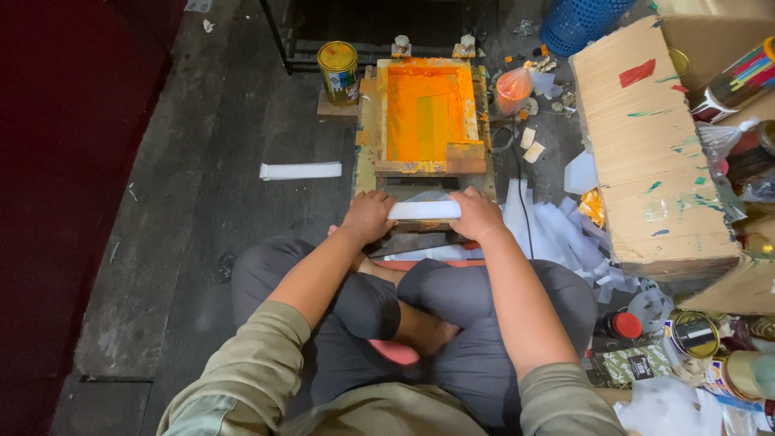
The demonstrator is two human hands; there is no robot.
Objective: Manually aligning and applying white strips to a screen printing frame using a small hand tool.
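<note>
I sit cross-legged on a dark wooden floor. My left hand (367,215) and my right hand (477,214) grip the two ends of a white stack of paper sheets (425,210), held level in front of my knees. Just beyond it lies a wooden screen-printing frame (381,113) whose mesh is covered in orange ink (428,113). A wooden squeegee block (466,157) rests at the frame's near right corner.
A yellow ink can (338,71) stands left of the frame. Another white paper stack (300,170) lies on the floor at left. A paint-smeared cardboard box (654,145), scattered paper scraps (557,230), several tins (694,335) and a blue basket (577,20) crowd the right.
</note>
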